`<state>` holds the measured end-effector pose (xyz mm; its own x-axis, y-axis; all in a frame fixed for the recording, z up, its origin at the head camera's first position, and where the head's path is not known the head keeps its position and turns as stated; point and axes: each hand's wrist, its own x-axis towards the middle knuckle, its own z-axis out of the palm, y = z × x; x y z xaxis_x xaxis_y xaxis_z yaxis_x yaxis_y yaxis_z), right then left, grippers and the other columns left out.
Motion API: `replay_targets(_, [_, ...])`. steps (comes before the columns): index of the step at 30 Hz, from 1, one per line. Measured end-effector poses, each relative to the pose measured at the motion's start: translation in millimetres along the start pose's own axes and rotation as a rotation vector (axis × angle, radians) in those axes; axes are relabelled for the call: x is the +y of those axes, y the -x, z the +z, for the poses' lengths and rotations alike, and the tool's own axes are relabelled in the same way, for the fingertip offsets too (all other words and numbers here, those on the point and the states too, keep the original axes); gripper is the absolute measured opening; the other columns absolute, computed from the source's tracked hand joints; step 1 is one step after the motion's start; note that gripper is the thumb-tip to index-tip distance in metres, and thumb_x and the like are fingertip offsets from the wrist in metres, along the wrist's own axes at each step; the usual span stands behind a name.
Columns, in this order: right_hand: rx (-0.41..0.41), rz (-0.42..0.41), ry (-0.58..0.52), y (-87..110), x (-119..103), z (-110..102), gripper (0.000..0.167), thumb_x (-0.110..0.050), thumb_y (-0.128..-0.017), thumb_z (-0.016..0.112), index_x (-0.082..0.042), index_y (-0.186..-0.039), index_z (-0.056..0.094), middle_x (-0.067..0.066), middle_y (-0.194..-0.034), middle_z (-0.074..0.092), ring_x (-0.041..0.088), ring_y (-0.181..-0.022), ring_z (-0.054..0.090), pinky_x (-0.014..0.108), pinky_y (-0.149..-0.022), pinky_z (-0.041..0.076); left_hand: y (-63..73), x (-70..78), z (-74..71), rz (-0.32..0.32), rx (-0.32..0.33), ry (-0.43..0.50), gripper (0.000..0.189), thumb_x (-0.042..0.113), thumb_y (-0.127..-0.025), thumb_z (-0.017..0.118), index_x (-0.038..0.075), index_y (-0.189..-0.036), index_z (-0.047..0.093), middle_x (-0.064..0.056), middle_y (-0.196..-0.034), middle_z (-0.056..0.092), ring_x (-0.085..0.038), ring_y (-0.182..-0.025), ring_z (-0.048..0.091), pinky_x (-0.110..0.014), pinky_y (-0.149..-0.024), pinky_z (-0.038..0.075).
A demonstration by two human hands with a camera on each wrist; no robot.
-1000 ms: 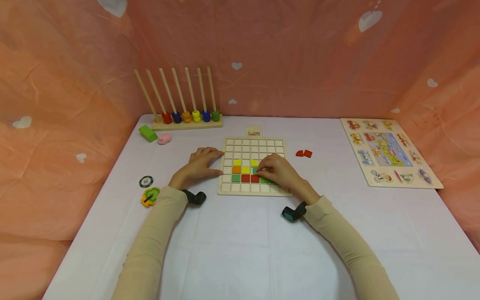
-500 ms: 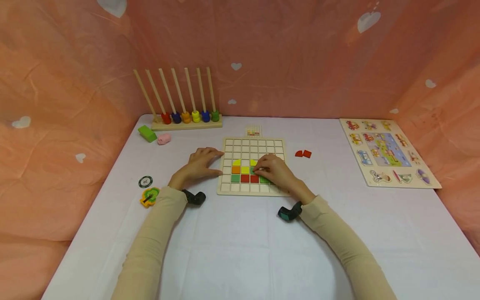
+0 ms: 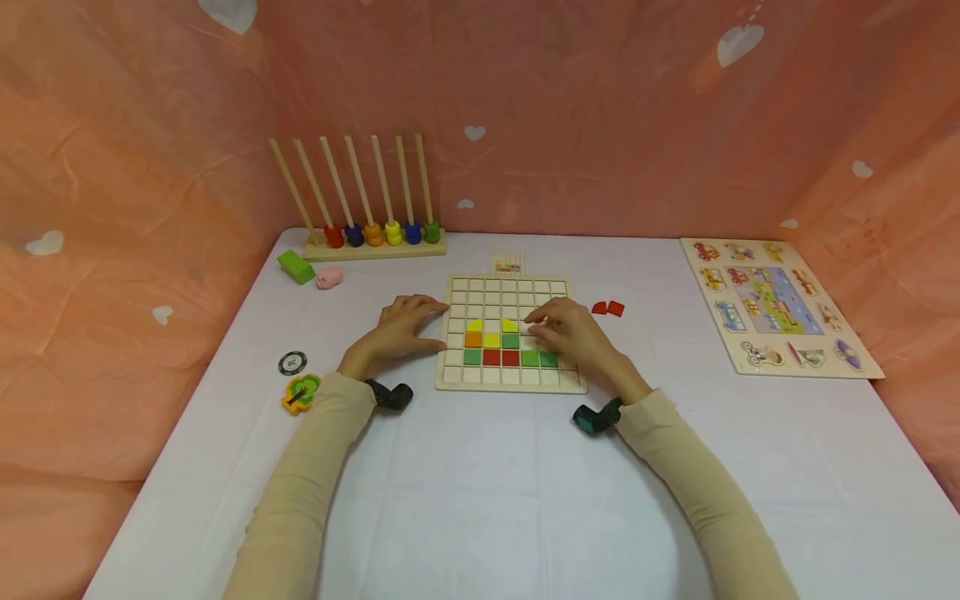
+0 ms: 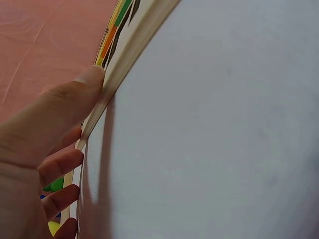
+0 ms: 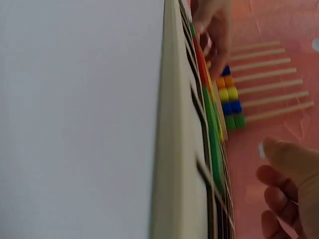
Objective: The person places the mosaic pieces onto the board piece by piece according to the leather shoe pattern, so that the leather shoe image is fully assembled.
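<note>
A wooden grid board (image 3: 510, 387) lies in the middle of the table with coloured tiles set in its lower cells. My left hand (image 3: 401, 325) rests at the board's left edge; in the left wrist view the thumb (image 4: 89, 77) touches its wooden side. Over the board's right part is my right hand (image 3: 573, 337), its fingers loosely bent with nothing between them. Just left of it, a green tile (image 3: 510, 341) sits beside a yellow square tile (image 3: 491, 340) and an orange tile (image 3: 473, 340). Below are red tiles (image 3: 491, 357) and more green tiles (image 3: 530, 358).
Behind the board lies a small pattern card (image 3: 509, 262). Two loose red pieces (image 3: 616, 308) are to its right, and a picture puzzle (image 3: 791, 370) lies farther right. A peg abacus (image 3: 378, 251), green block (image 3: 296, 267), pink piece (image 3: 328, 277), chip (image 3: 292, 362) and tree piece (image 3: 302, 392) are at left.
My right hand has drawn off the green tile beside the yellow one and moved right and slightly back. The bottom row's green tiles are now uncovered. My left hand has stayed put.
</note>
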<state>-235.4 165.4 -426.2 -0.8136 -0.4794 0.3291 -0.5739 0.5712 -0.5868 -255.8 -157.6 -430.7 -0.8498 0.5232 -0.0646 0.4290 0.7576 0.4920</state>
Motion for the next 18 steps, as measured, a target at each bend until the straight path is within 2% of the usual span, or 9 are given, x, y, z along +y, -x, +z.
replay_targets(5, [0.089,0.074,0.008,9.6,16.6,-23.4,0.018,-0.012,-0.085,0.068,-0.008,-0.102,0.070,0.006,-0.100,0.062,0.019,-0.081,0.053,0.033,-0.070,0.043,-0.8,-0.6,-0.1,0.006,-0.003,0.006,0.070,0.043,-0.082,0.068,0.017,-0.141,0.041,-0.009,-0.143,0.034,-0.032,-0.130,0.022,-0.052,-0.102,0.018])
replay_targets(10, [0.175,0.140,0.064,20.8,38.8,-43.2,0.021,-0.008,-0.085,0.067,-0.006,-0.106,0.068,0.011,-0.104,0.059,0.022,-0.080,0.054,0.034,-0.071,0.042,-0.7,0.0,-1.0,0.009,-0.002,0.011,0.070,0.043,-0.082,0.068,0.016,-0.141,0.041,-0.010,-0.142,0.034,-0.032,-0.130,0.023,-0.053,-0.102,0.017])
replay_targets(14, [0.187,0.229,0.094,29.3,52.3,-54.3,0.028,-0.007,-0.085,0.067,-0.003,-0.113,0.064,0.016,-0.111,0.055,0.025,-0.083,0.051,0.037,-0.072,0.041,-0.5,0.8,-1.2,0.003,-0.005,0.010,0.069,0.043,-0.082,0.068,0.016,-0.141,0.042,-0.010,-0.142,0.034,-0.032,-0.130,0.023,-0.053,-0.101,0.018])
replay_targets(18, [0.161,0.315,0.107,36.2,62.4,-60.9,0.035,-0.007,-0.085,0.066,0.000,-0.118,0.060,0.020,-0.113,0.052,0.029,-0.086,0.048,0.040,-0.075,0.039,-0.2,1.1,-1.2,-0.001,-0.006,0.007,0.070,0.043,-0.082,0.068,0.016,-0.141,0.041,-0.010,-0.142,0.035,-0.033,-0.130,0.023,-0.053,-0.101,0.018])
